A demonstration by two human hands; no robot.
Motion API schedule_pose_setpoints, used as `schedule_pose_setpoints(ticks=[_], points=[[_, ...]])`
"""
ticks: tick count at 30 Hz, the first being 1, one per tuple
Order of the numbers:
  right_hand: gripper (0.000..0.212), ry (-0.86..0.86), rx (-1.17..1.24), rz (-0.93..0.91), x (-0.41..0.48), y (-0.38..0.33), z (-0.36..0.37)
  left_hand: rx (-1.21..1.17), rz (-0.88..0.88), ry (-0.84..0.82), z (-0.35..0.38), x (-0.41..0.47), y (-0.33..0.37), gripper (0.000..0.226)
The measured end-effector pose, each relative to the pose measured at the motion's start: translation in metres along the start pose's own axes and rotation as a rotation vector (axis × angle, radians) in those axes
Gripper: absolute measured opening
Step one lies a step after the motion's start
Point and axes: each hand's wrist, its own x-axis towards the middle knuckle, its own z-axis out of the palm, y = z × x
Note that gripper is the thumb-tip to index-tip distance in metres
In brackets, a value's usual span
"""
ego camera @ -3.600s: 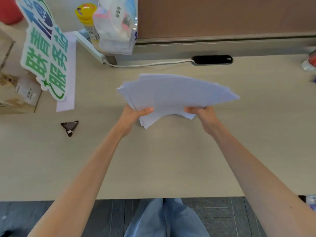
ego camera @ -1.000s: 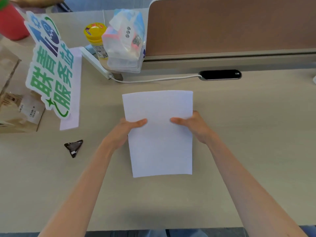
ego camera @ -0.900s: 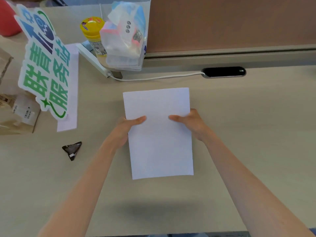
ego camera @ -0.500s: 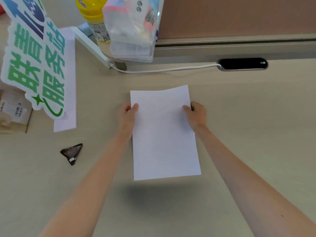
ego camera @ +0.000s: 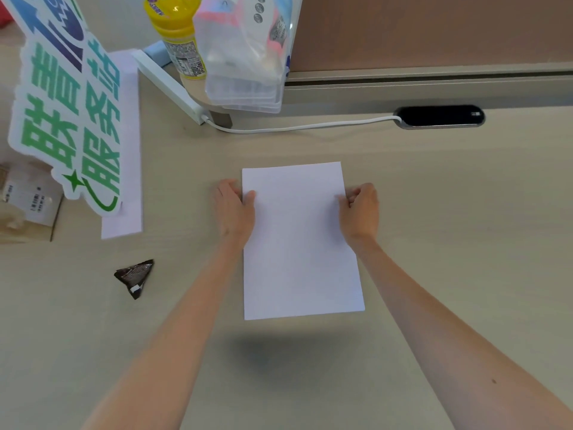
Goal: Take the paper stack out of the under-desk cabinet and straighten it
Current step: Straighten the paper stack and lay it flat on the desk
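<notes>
The white paper stack point(ego camera: 299, 243) lies in the middle of the beige desk point(ego camera: 449, 228), its edges lined up into one neat rectangle. My left hand point(ego camera: 234, 209) grips the stack's left edge near the far corner, thumb on top. On the opposite long edge my right hand point(ego camera: 361, 212) holds the stack at the same height, fingers curled at the edge. A shadow on the desk lies just below the stack's near edge. The under-desk cabinet is out of view.
A green and blue cut-out sign point(ego camera: 66, 107) and a loose white sheet point(ego camera: 127, 181) are at the left. A dark wrapper point(ego camera: 135, 276) lies nearer. A yellow-capped bottle point(ego camera: 181, 38), a plastic bag point(ego camera: 248, 51), a white power strip point(ego camera: 169, 86) and a black cable port point(ego camera: 440, 116) line the back, before a partition point(ego camera: 434, 32).
The fanned-out sheets have been squared into one neat stack. My thumbs have slid from the top face out to the two side edges, and the stack now sits lower on the desk.
</notes>
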Motion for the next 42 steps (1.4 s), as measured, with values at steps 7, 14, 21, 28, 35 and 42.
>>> schedule_pose_setpoints(ticks=[7, 14, 21, 28, 35, 42], points=[[0.007, 0.007, 0.076, 0.027, -0.062, 0.031, -0.017, -0.217, -0.086, -0.012, -0.014, -0.072, -0.012, 0.030], [0.013, 0.031, 0.087, 0.105, -0.104, 0.043, -0.026, -0.195, -0.209, 0.068, -0.024, -0.115, -0.029, 0.030], [0.018, 0.032, 0.063, 0.072, -0.125, 0.042, -0.028, -0.192, -0.206, 0.062, -0.032, -0.139, -0.032, 0.034], [0.015, 0.008, -0.039, 0.031, -0.122, 0.038, -0.034, -0.108, -0.145, 0.050, -0.037, -0.132, -0.031, 0.031], [0.037, -0.028, -0.329, -0.345, -0.083, 0.014, -0.019, 0.392, 0.493, 0.018, -0.013, -0.097, -0.005, 0.038], [0.057, -0.173, -0.578, -0.643, -0.043, 0.014, 0.007, 0.722, 0.796, -0.169, 0.015, -0.055, -0.014, 0.060]])
